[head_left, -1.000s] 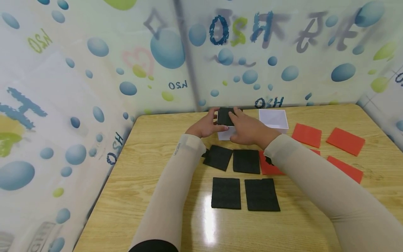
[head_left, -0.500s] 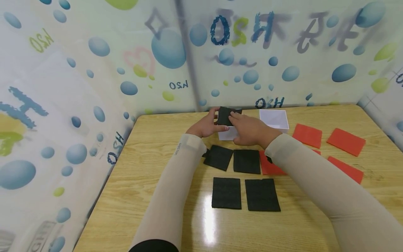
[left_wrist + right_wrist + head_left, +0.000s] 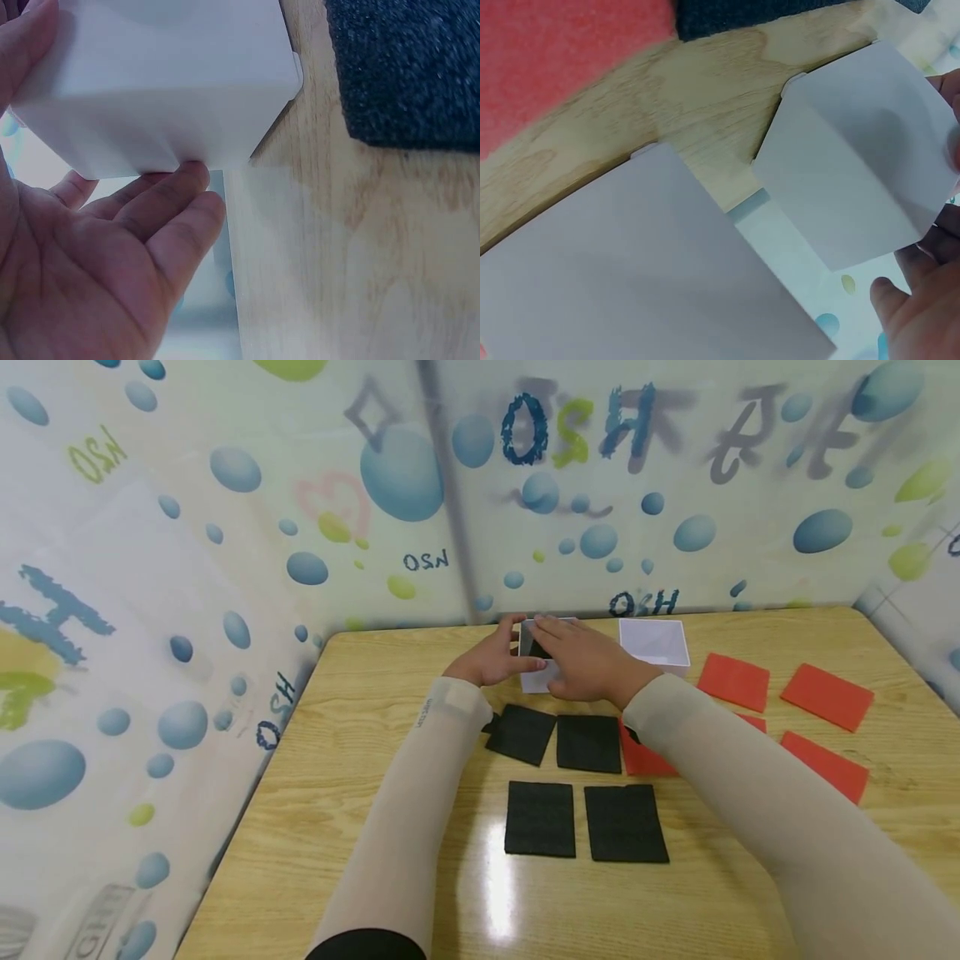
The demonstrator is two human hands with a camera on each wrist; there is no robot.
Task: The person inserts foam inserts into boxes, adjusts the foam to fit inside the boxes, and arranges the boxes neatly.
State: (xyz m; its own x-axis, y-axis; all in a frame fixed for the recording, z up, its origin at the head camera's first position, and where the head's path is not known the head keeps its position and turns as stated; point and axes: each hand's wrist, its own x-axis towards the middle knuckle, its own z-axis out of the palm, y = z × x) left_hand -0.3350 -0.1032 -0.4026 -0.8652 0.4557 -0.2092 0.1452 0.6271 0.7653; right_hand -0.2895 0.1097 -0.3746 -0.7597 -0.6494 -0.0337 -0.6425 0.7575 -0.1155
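Observation:
At the back of the table, my left hand point(image 3: 487, 658) grips the left side of a white box point(image 3: 534, 682), thumb along its front. In the left wrist view, its fingers point(image 3: 169, 202) lie against the box's side. My right hand point(image 3: 588, 660) reaches over the box with its fingers extended. They cover most of a black foam square point(image 3: 537, 650) inside the box opening. In the right wrist view, the right hand point(image 3: 926, 300) shows only partly beside the box point(image 3: 847, 150).
A second white box point(image 3: 654, 643) stands to the right. Several black foam squares point(image 3: 540, 818) lie on the wooden table point(image 3: 360, 743) in front. Several red squares point(image 3: 827, 696) lie at right, one partly under the right forearm. A patterned backdrop point(image 3: 315, 527) rises behind.
My right hand's fingers have shifted left and farther over the box opening. The black square, earlier up at the rim, now sits lower in the box. My left hand has kept its place.

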